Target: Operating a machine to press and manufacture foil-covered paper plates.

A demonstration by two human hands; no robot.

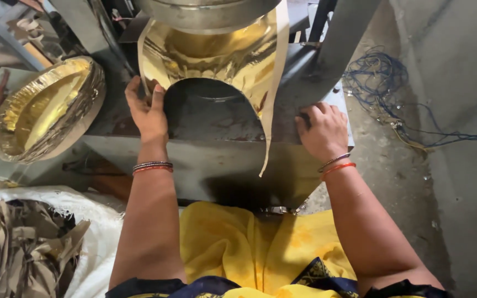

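Note:
A shiny gold foil sheet (216, 52) with a round cut-out hangs under the round metal die (205, 12) of a grey press machine (216, 160). My left hand (146, 110) grips the sheet's left edge beside the cut-out. My right hand (322, 131) rests on the machine's flat bed at the right, fingers curled over a dark spot; what it presses is hidden. A narrow strip of the sheet's pale backing hangs down past the bed's front edge (266, 149).
A stack of gold foil plates (45, 107) leans at the left. A white sack (97, 232) of brown paper scraps (17, 248) stands at lower left. Blue wires (393, 94) lie on the grey floor at right. Yellow cloth (249, 248) covers my lap.

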